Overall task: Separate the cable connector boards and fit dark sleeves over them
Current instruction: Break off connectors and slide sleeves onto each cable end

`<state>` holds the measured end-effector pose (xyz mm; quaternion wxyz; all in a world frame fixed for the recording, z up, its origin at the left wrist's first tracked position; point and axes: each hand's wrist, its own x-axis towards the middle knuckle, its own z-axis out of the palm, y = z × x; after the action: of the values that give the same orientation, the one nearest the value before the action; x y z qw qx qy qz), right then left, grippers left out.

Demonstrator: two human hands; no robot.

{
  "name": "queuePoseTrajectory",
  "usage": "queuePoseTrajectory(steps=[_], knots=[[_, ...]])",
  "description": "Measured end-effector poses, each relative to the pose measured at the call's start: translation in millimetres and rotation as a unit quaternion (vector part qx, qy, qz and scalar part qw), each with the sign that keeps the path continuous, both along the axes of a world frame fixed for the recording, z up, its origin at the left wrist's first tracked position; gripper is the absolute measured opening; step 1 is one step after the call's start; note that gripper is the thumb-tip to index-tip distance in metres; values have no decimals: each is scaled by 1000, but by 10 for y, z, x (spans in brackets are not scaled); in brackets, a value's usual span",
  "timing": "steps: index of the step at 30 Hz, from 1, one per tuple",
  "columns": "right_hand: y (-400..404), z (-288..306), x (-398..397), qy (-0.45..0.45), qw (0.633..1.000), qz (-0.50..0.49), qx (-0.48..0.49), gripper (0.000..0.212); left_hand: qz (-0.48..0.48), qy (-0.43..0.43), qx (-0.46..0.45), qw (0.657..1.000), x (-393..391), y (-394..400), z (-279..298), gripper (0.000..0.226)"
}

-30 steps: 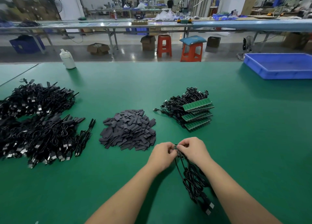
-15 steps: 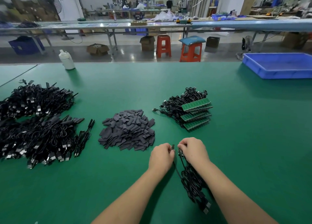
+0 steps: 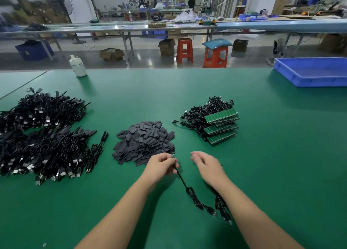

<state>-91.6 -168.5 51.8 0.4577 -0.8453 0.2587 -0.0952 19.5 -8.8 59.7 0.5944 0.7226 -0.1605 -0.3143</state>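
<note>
Green bench mat (image 3: 253,173) underfoot of everything, workshop tables and orange stools (image 3: 185,49) blurred beyond its far edge.

Left hand (image 3: 160,165): fingers curled, pinching a small connector board (image 3: 173,155) that pokes out just above the knuckles, at the near edge of the sleeve pile. Board tiny and dark-green, detail too fine to read. Black cable (image 3: 189,190) trailing from under the fingers toward the near edge, looped once, ending in a plug on the mat.

Right hand (image 3: 207,166): motion-blurred, fingers loosely spread, holding nothing visible, apart from the board. More black cable (image 3: 222,207) lying under its wrist and forearm.

Just beyond the left hand, a heap of dark flat sleeves (image 3: 143,141), mid-bench. To its right, stacked green board strips (image 3: 221,125) with cables bunched behind them. Along the left edge, two large mounds of black cables (image 3: 43,134). Near the far left edge, a white bottle (image 3: 78,66); at the far right corner, a blue tray (image 3: 311,72).
</note>
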Motion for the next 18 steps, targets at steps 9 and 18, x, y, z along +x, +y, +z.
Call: queuePoseTrajectory(steps=[9,18], knots=[[841,-206,177,-67,872,-69,479,26,15,78,-51,996,-30,89,-97,20],[707,-239,253,-51,935,-106,334,21,40,-30,51,997,202,234,-178,6]])
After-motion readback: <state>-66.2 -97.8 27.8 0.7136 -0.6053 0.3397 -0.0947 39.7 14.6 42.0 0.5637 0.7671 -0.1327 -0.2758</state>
